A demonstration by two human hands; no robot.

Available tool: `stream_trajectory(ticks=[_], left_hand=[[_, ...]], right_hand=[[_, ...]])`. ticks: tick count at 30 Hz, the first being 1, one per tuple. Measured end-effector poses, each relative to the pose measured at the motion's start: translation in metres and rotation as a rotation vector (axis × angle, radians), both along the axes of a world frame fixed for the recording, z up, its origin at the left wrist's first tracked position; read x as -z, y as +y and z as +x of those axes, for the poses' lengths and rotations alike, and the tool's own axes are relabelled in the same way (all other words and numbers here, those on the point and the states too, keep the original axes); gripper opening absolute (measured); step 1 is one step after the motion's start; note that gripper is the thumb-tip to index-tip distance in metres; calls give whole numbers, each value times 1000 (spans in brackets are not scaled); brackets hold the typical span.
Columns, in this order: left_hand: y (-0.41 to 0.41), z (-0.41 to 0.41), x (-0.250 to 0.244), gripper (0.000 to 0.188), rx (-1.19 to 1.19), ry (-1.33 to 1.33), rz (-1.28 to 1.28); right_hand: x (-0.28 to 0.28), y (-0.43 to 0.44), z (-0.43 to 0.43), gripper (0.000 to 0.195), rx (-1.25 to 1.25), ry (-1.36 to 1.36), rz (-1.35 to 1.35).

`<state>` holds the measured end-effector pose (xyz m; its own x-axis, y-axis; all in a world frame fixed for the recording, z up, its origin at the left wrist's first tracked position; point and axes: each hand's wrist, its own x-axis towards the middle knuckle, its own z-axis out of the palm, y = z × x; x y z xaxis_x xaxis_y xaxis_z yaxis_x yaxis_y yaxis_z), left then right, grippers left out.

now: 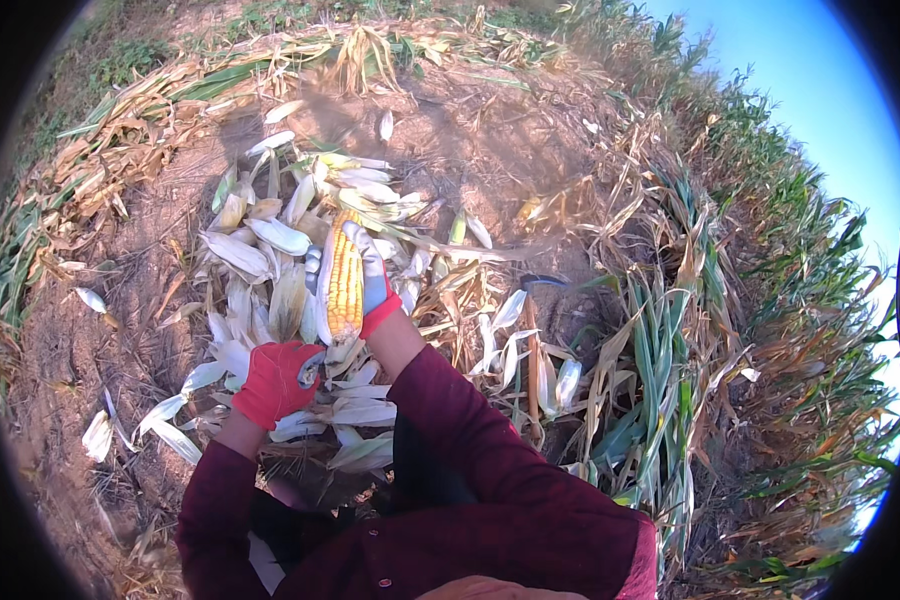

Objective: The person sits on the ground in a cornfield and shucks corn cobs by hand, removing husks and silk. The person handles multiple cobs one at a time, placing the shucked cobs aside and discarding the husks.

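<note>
My right hand (375, 281), in a red and grey glove, holds a partly husked ear of corn (343, 289) from its right side and underneath. Grey fingertips show at the ear's left edge. Rows of yellow kernels face up, and pale husk still lines the left side. Just below the ear's base, my left hand (281, 381) is curled in a matching glove; whether it grips husk there cannot be told. Under and around both hands lies a heap of loose pale corn husks (247, 255).
A sickle lies to the right, its wooden handle (532, 367) among husks and its dark blade (544, 280) at the far end. Cut corn stalks (652, 352) are piled beyond it. Standing corn (787, 300) borders the right side. Another stalk row (142, 142) curves along the upper left.
</note>
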<state>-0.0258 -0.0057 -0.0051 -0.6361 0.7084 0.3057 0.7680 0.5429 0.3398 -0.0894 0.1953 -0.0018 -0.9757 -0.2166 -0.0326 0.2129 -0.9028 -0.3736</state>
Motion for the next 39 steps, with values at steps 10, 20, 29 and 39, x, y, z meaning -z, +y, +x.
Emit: stream_trajectory(ticks=[10,20,29,39], left_hand=[[-146,-93,-3,60,-903,404,-243],[-80,-50,-8,55,-398,-465,683],[-28,-25,3,88,-197,-802,763],[-53,-43,13,90,-218,-564,544]], right_hand=[[20,59,-11,50,383,-207,-244],[-4,0,0,45,391,-95,217],[7,-80,35,47,203,338,958],[-34,-50,34,38,289,376,1191]])
